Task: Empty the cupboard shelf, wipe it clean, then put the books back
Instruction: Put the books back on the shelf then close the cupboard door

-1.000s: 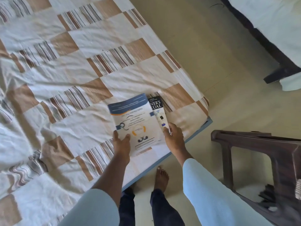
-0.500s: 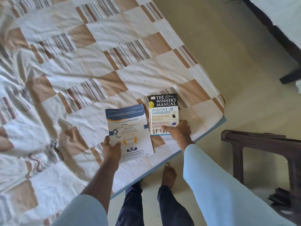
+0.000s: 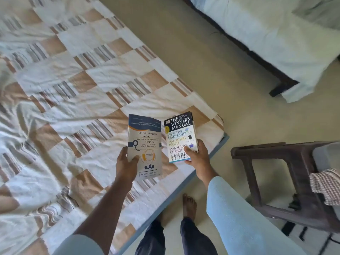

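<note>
My left hand grips the lower left corner of a thin white and blue booklet, which is upside down to me. My right hand holds a thicker book titled "The Winner's Manual" by its lower right corner, thumb on the cover. Both books are lifted clear of the bed, which has a brown and white checked sheet. They hang side by side above the bed's near right corner. No cupboard is in view.
A dark brown plastic chair with a checked cloth on it stands at the right. A second bed with a pale sheet is at the top right. Beige floor lies between the beds. My bare foot is by the bed edge.
Both books lay flat on the bed sheet earlier. Now each hand has closed on one and raised it off the bed, and my view has lifted and swung right.
</note>
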The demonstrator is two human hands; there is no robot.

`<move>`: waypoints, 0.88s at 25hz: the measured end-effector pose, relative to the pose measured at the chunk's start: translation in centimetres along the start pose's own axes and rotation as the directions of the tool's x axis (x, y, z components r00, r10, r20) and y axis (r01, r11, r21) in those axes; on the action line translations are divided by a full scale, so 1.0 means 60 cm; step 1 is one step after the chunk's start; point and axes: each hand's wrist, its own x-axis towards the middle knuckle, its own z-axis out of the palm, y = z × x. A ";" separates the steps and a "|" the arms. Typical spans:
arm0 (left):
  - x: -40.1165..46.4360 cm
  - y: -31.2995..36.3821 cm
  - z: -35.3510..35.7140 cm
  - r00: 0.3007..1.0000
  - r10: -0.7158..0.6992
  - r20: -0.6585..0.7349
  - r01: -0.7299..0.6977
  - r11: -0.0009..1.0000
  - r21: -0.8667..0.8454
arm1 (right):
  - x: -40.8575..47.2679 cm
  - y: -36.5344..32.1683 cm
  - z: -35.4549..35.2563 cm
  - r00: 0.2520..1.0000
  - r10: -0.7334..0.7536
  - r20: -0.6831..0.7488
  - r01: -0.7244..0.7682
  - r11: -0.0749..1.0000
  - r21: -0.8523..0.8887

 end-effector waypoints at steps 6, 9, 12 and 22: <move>-0.108 0.151 0.005 0.931 0.245 0.272 -0.243 0.969 -0.039 | -0.176 -0.115 -0.105 0.980 -0.133 -0.148 0.167 0.954 0.247; -0.196 0.200 0.023 0.831 0.362 0.422 -0.356 0.930 -0.097 | -0.308 -0.136 -0.179 0.936 -0.206 -0.285 0.288 0.913 0.288; -0.297 0.241 0.051 0.690 0.452 0.565 -0.463 0.876 -0.136 | -0.448 -0.129 -0.253 0.866 -0.232 -0.442 0.383 0.877 0.291; -0.606 0.354 0.152 0.134 0.621 0.773 -0.658 0.639 -0.399 | -0.817 -0.060 -0.419 0.550 -0.260 -0.794 0.593 0.791 0.151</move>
